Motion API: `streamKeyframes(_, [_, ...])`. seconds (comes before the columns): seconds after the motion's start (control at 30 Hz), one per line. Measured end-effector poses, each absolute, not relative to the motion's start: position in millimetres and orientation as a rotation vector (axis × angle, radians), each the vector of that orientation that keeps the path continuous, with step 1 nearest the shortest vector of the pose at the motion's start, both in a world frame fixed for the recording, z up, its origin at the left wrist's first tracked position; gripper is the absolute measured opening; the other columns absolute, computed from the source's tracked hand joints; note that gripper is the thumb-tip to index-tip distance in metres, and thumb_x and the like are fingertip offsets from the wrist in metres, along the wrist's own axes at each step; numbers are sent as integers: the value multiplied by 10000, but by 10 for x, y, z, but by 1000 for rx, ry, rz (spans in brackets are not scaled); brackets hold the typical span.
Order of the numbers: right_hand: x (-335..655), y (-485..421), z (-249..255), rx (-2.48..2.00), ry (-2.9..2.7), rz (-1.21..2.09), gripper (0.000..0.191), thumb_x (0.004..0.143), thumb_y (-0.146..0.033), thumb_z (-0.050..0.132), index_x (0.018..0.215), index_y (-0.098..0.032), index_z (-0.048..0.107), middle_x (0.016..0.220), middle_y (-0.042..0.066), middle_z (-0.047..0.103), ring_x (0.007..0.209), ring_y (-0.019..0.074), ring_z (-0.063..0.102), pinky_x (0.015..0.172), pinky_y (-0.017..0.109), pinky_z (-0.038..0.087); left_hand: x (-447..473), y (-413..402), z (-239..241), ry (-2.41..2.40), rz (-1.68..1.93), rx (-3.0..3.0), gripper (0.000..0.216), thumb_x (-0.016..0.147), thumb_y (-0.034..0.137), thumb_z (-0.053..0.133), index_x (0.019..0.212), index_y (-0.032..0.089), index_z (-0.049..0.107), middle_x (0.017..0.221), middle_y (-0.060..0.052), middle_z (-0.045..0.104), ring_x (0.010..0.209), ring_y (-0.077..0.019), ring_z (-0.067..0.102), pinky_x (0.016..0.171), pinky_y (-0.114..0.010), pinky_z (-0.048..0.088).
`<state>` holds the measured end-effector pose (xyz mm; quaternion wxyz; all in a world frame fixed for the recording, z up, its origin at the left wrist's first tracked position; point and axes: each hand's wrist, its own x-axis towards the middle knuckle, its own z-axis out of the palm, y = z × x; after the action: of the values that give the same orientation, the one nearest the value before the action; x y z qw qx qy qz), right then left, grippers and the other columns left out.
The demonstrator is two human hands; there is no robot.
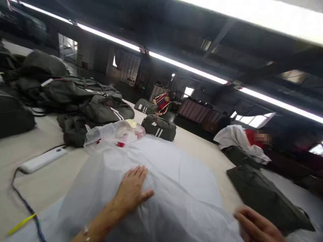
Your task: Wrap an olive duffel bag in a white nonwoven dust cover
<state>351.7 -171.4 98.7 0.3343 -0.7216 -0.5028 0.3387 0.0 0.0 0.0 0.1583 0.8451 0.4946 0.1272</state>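
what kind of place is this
Probably a bag-making or packing workshop. Dark green bags are heaped on a long work table, the left hand lies flat on a clear plastic sheet, and another person leans over the same table under tube lights.

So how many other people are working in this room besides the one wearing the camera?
2: one person in a striped top far across the table, one in red and white at right. Others may be hidden in the dark background.

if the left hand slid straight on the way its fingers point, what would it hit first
Probably the crumpled clear plastic bag with red bits inside, just past the white sheet that the left hand lies flat on; depth is unclear.
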Motion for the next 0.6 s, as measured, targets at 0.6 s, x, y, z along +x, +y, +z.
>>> streamKeyframes(0.6, [1523, 856, 703, -2097, -2592, 1244, 189, 620, -357, 774, 697, -209, 686, 604, -44, 615, 584, 126, 564, 534, 234, 413, -67, 79, -314, 1243, 603, 2256, 894, 743, 730, 610, 1450, 209, 442, 1544, -113, 384, 1447, -333, 296, 1209, -562, 194])
